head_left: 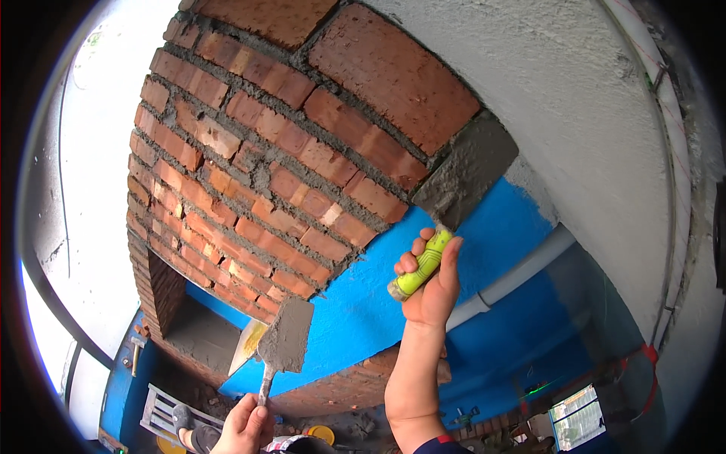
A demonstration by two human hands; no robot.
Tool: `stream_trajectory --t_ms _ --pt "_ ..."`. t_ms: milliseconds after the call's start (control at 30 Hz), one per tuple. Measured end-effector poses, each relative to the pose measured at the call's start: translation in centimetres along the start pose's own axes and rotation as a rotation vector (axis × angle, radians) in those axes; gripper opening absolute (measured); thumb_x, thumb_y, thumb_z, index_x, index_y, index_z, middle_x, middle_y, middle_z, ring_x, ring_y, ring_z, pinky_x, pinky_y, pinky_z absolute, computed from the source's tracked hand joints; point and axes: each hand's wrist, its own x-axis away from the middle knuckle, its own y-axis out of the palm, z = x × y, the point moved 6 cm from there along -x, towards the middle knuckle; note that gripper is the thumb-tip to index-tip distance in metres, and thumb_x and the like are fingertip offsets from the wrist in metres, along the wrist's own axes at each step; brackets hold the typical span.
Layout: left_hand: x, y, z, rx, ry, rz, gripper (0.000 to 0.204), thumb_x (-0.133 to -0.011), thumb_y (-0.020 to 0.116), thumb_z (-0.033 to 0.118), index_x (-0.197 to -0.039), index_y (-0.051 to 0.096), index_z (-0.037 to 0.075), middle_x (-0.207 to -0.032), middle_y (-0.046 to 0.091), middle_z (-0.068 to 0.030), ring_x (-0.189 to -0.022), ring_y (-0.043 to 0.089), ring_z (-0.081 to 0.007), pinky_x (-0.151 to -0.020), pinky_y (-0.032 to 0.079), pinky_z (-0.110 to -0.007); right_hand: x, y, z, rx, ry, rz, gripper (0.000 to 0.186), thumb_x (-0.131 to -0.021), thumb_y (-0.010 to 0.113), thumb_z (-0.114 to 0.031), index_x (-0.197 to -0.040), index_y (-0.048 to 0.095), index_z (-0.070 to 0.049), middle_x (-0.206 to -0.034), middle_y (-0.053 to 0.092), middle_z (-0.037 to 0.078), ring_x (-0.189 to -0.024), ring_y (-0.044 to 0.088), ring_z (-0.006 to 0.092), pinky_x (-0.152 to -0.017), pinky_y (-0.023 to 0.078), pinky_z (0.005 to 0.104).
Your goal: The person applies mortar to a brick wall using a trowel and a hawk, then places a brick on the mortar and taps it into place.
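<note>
In my left hand [246, 425], fingers closed around the handle, is a small trowel [286, 333] with its blade coated in wet grey mortar. Its blade stands before the lower end of a red brick wall [280, 155]. My right hand [432, 276] is raised at centre right, wrapped around the yellow-green grip [420, 265] of what looks like another trowel. Just beyond that grip, a grey mortar-covered patch [469, 170] adjoins the bricks; I cannot tell whether it is the tool's blade or mortar on the wall.
A rough pale wall [552, 83] rises at right. Behind my hands is a blue-painted surface [359, 310], crossed by a grey pipe [522, 272]. Below left are a hammer [136, 354], a slatted white bench [162, 412] and a foot in a grey shoe [181, 416]. A yellow bucket [321, 433] stands below.
</note>
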Motion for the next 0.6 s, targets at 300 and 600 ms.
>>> stream_trajectory --t_ms 300,600 --pt "1.1 -0.3 0.5 0.021 0.026 0.016 0.011 -0.097 0.045 0.021 -0.09 0.047 0.013 -0.064 0.037 0.0051 -0.049 0.032 -0.0045 -0.042 0.025 -0.019 1.3 -1.6 -0.2 0.08 -0.123 0.145 0.05 -0.09 0.042 -0.058 -0.101 0.05 -0.009 -0.079 0.047 0.001 -0.062 0.044 0.0118 -0.058 0.037 0.0278" --pt "1.0 -1.9 -0.5 -0.067 0.062 0.012 0.012 -0.097 0.045 0.022 -0.091 0.047 0.012 -0.062 0.036 0.0056 -0.048 0.031 -0.0043 -0.041 0.025 -0.019 1.1 0.6 0.9 -0.038 0.035 -0.091 0.057 -0.089 0.035 -0.064 -0.092 0.051 -0.01 -0.066 0.048 -0.001 -0.048 0.043 0.0096 -0.045 0.033 0.0243"
